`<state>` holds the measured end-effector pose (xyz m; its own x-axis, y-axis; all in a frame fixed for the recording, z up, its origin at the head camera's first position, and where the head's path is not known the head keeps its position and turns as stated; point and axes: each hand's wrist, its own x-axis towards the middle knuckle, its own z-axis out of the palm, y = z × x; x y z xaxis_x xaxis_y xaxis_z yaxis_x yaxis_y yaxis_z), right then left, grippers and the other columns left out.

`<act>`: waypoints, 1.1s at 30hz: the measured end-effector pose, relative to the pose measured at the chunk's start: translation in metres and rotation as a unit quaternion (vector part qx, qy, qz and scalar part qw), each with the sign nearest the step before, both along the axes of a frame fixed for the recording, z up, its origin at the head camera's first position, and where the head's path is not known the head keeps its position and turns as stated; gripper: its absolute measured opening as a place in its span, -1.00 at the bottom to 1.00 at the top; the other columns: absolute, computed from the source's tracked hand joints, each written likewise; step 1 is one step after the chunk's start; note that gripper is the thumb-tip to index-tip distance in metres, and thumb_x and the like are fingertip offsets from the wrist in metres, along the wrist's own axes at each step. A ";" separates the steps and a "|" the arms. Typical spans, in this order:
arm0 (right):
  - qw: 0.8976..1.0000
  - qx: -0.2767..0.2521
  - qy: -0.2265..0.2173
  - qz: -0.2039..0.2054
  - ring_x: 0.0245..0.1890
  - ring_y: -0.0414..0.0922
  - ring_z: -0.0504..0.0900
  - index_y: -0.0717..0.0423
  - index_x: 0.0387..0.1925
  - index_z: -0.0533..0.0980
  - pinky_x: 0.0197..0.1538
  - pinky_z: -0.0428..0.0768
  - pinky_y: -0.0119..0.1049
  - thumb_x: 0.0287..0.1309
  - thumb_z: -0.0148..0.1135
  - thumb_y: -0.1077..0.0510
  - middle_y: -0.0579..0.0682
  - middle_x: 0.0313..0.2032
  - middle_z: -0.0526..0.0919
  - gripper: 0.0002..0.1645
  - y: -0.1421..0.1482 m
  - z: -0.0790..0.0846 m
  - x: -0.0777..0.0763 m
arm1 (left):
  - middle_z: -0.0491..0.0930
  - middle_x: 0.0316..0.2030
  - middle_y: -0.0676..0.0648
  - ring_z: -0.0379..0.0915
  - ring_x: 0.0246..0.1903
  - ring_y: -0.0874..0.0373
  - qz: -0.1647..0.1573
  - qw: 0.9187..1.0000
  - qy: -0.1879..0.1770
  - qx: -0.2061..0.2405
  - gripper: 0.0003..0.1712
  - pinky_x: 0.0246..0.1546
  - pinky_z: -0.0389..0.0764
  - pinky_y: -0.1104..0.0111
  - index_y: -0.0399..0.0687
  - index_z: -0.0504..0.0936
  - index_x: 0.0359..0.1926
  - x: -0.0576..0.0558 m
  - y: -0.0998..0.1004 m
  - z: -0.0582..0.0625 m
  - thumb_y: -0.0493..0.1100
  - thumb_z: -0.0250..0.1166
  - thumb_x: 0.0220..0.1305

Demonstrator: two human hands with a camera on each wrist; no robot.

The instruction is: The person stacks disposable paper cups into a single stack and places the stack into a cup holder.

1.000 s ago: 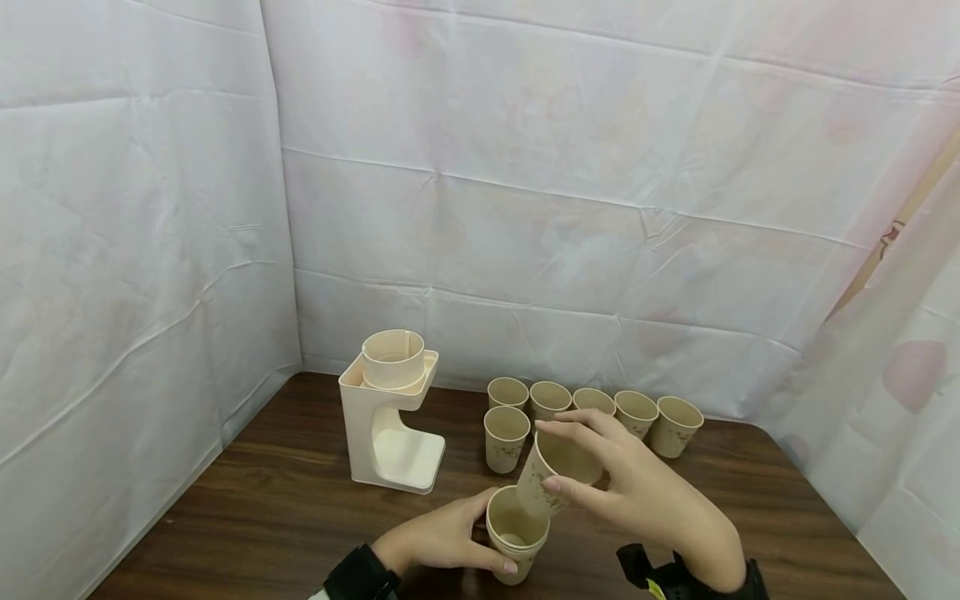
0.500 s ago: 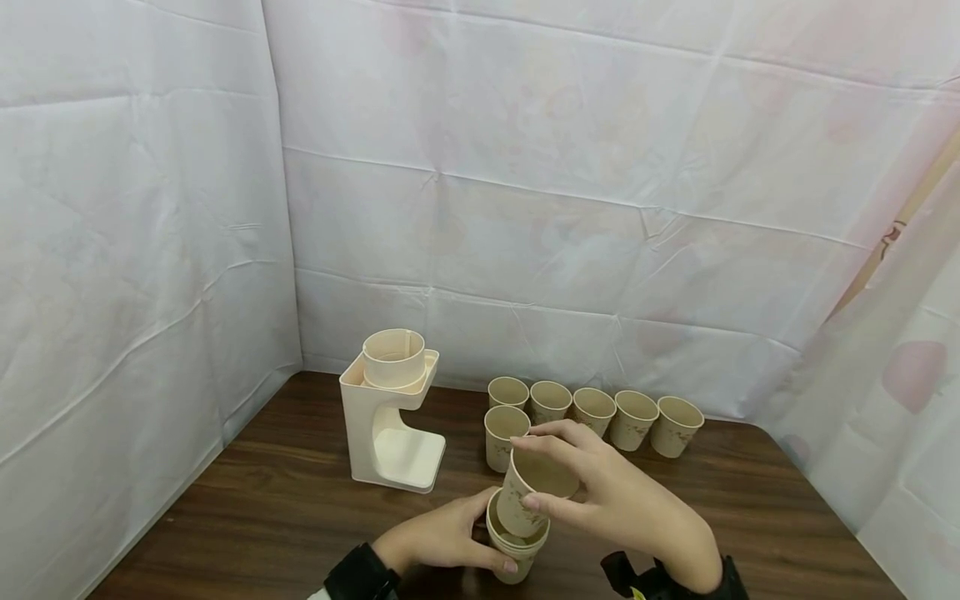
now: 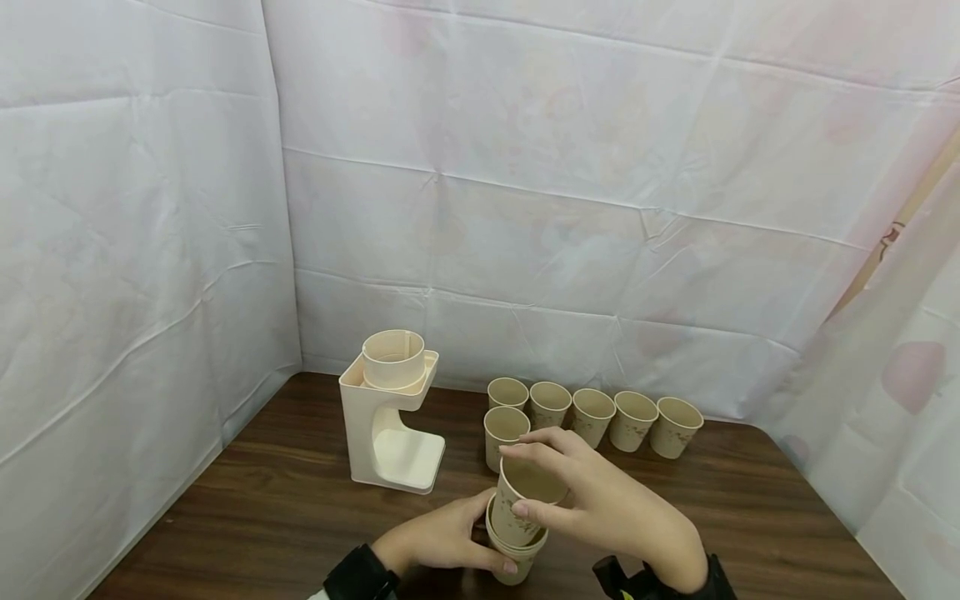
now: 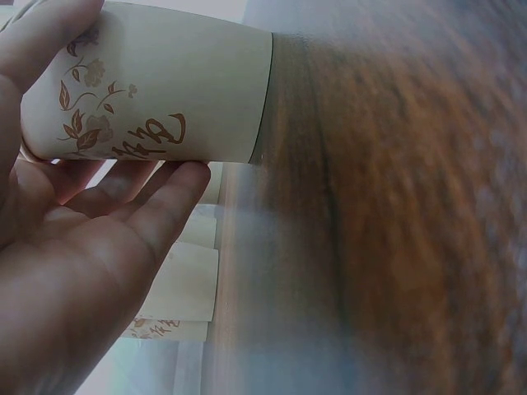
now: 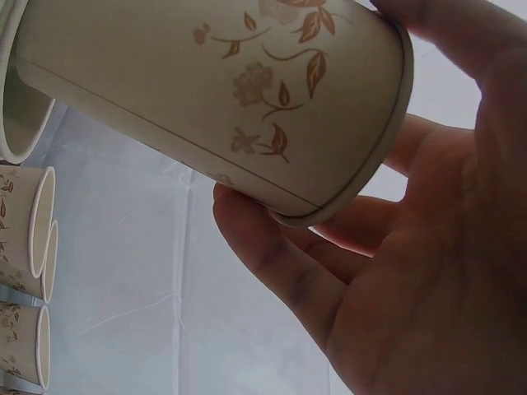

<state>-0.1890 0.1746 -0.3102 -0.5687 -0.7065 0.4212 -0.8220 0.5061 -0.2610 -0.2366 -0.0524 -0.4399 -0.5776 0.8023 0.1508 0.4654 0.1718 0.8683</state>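
R hand (image 3: 600, 496) pinches the upper cup (image 3: 512, 507) nr its rim, thumb vs fingers, prob. to leave the base free; that base sits partly in the mouth of the nested cups (image 3: 517, 570), cup a bit tilted. L hand (image 3: 446, 537) curls round those nested cups, which stand on the counter (image 3: 285, 500), prob. b/c light cups tip easily. Row of five cups (image 3: 592, 410) at back, mouths up, likely for easy grabbing; single cup (image 3: 504, 429) before the leftmost. Cream stand (image 3: 362, 437) well apart, to the L.
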 end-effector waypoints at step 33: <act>0.991 0.093 -0.093 0.024 0.02 -0.26 0.40 -0.19 0.16 0.38 0.02 0.54 -0.20 0.05 0.29 -0.18 -0.21 0.05 0.43 -0.37 -0.012 -0.028 -0.014 | 0.48 0.11 0.07 0.35 0.07 0.24 0.006 1.000 -0.004 -0.001 -0.24 0.13 0.39 0.33 0.21 0.17 0.28 0.001 -0.001 -0.001 0.10 0.33 0.12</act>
